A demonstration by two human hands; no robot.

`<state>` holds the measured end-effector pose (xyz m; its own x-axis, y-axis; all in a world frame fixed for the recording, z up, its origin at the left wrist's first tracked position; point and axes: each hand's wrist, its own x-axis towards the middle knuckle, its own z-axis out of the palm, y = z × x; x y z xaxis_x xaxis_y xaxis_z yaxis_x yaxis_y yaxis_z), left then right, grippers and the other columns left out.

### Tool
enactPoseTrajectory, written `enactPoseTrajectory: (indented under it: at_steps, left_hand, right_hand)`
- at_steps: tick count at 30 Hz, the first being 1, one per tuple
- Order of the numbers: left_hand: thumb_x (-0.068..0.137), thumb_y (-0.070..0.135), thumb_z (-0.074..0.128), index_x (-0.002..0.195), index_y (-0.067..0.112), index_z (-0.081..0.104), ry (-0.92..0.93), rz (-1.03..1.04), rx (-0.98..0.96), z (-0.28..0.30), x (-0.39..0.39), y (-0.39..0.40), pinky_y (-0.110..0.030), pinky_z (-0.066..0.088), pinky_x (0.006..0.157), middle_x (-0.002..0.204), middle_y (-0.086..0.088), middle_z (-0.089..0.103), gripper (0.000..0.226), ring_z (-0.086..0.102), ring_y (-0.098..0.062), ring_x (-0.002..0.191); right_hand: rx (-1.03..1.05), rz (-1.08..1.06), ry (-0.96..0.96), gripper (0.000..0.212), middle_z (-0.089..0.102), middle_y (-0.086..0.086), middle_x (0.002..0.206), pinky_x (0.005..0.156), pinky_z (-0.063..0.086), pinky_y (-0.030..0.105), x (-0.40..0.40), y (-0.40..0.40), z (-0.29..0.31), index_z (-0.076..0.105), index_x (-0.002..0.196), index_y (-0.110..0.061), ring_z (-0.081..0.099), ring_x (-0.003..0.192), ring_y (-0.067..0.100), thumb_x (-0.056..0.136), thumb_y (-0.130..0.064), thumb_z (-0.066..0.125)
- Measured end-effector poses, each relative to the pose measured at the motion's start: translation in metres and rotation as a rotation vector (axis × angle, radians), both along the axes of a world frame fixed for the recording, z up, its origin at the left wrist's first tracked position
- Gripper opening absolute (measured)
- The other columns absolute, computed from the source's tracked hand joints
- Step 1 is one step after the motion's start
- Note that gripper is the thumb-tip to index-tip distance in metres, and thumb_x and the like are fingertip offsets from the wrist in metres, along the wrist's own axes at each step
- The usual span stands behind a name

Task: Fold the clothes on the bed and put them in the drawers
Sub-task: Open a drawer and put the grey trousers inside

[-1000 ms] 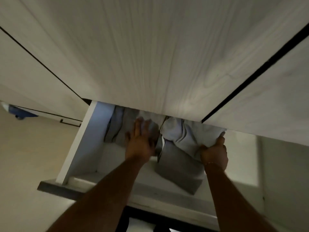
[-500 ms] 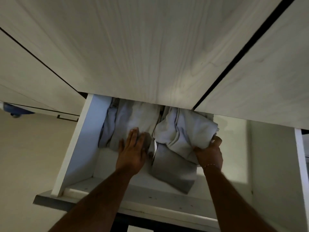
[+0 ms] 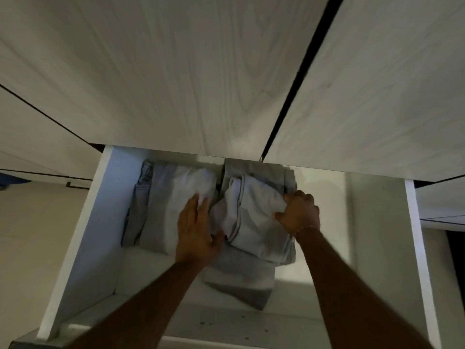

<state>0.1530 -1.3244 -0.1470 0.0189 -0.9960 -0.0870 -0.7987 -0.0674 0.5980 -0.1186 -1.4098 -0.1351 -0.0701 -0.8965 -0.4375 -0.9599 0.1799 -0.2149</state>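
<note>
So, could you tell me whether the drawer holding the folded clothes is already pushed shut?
No, the drawer stands pulled out, with both the left hand and right hand on the folded clothes inside.

- Pale wood-grain cabinet fronts (image 3: 176, 71) fill the upper part of the view, their grain running in long streaks.
- A narrow black gap (image 3: 297, 79) runs slantwise between two of these panels; a second dark seam (image 3: 42, 117) crosses the upper left.
- A beige floor (image 3: 30, 248) lies at the left.
- A small dark bar handle (image 3: 75, 185) sits under the left panel's edge.
- A blue object (image 3: 12, 180) shows at the far left edge, blurred and mostly hidden.
</note>
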Motion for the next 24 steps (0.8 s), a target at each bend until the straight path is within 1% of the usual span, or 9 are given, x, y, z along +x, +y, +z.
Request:
enactPoseTrajectory:
  at_steps: [3,6,8,10,14,17,20,22,24]
  left_hand:
    - [0.075,0.069,0.072,0.165,0.024,0.005,0.201,-0.121,0.154,0.01,-0.022,-0.057,-0.037,0.018,0.126,0.172,-0.004,0.011,0.122,0.013,-0.022,0.157]
    - [0.065,0.043,0.097,0.166,0.025,0.006,0.375,-0.248,0.455,0.007,-0.033,-0.101,-0.019,0.031,0.114,0.166,0.003,0.028,0.137,0.032,-0.014,0.148]
    - [0.064,0.039,0.099,0.161,0.029,0.026,0.326,-0.329,0.583,0.001,-0.036,-0.109,-0.013,0.041,0.101,0.152,0.008,0.046,0.121,0.047,-0.011,0.135]
    - [0.071,0.037,0.096,0.156,0.023,0.041,0.254,-0.389,0.591,-0.001,-0.048,-0.11,-0.02,0.041,0.103,0.149,0.003,0.054,0.102,0.053,-0.018,0.134]
    - [0.087,0.046,0.081,0.152,0.021,0.049,0.243,-0.542,0.452,0.015,-0.115,-0.122,-0.023,0.037,0.1,0.148,-0.004,0.058,0.076,0.056,-0.022,0.131]
    - [0.085,0.06,0.065,0.13,0.02,0.064,0.137,-0.633,0.331,0.036,-0.183,-0.14,-0.029,0.044,0.089,0.13,-0.006,0.068,0.06,0.064,-0.027,0.115]
    - [0.082,0.047,0.067,0.142,0.024,0.053,-0.129,-0.735,0.127,0.039,-0.234,-0.138,-0.045,0.042,0.105,0.145,-0.009,0.055,0.066,0.051,-0.032,0.131]
    - [0.083,0.037,0.072,0.158,0.027,0.034,-0.289,-0.69,0.108,0.03,-0.249,-0.114,-0.059,0.019,0.122,0.17,-0.013,0.017,0.085,0.018,-0.034,0.155]
    - [0.082,0.031,0.071,0.162,0.025,0.026,-0.3,-0.535,0.097,0.023,-0.254,-0.075,-0.064,0.006,0.125,0.173,-0.011,-0.011,0.092,-0.005,-0.035,0.159]
  right_hand:
    - [-0.104,0.015,-0.297,0.04,0.066,0.01,0.118,0.091,0.048,0.037,-0.002,0.022,0.005,0.067,0.116,-0.012,0.062,0.109,0.034,0.087,-0.039,0.072]
    - [0.02,-0.144,-0.606,0.04,0.072,-0.001,0.112,0.089,0.057,0.036,-0.024,0.052,0.017,0.069,0.115,-0.02,0.067,0.102,0.019,0.081,-0.032,0.087]
    - [0.026,-0.338,-0.868,0.03,0.074,-0.004,0.096,0.075,0.058,0.033,-0.041,0.072,0.022,0.07,0.098,-0.028,0.069,0.089,0.013,0.075,-0.025,0.09]
    - [-0.042,-0.489,-0.982,0.026,0.073,0.003,0.088,0.07,0.055,0.036,-0.058,0.09,0.025,0.068,0.088,-0.022,0.066,0.081,0.015,0.075,-0.011,0.089]
    - [-0.226,-0.808,-1.123,0.026,0.076,0.015,0.099,0.07,0.057,0.042,-0.085,0.12,0.029,0.073,0.102,-0.01,0.071,0.087,0.024,0.078,-0.004,0.082]
    - [-0.321,-1.117,-1.269,0.046,0.076,0.014,0.115,0.079,0.062,0.046,-0.103,0.136,0.027,0.07,0.123,-0.011,0.074,0.099,0.029,0.078,-0.012,0.081]
    - [-0.242,-1.367,-1.171,0.045,0.074,0.01,0.118,0.084,0.061,0.052,-0.119,0.144,0.013,0.066,0.126,-0.011,0.072,0.104,0.029,0.084,-0.012,0.081]
    - [-0.181,-1.467,-1.004,0.037,0.07,0.014,0.103,0.084,0.057,0.047,-0.116,0.15,-0.001,0.061,0.119,-0.006,0.068,0.09,0.028,0.086,-0.011,0.078]
    - [-0.206,-1.457,-0.756,0.04,0.067,0.023,0.099,0.093,0.048,0.045,-0.107,0.153,-0.013,0.059,0.106,0.002,0.062,0.089,0.031,0.08,-0.015,0.083]
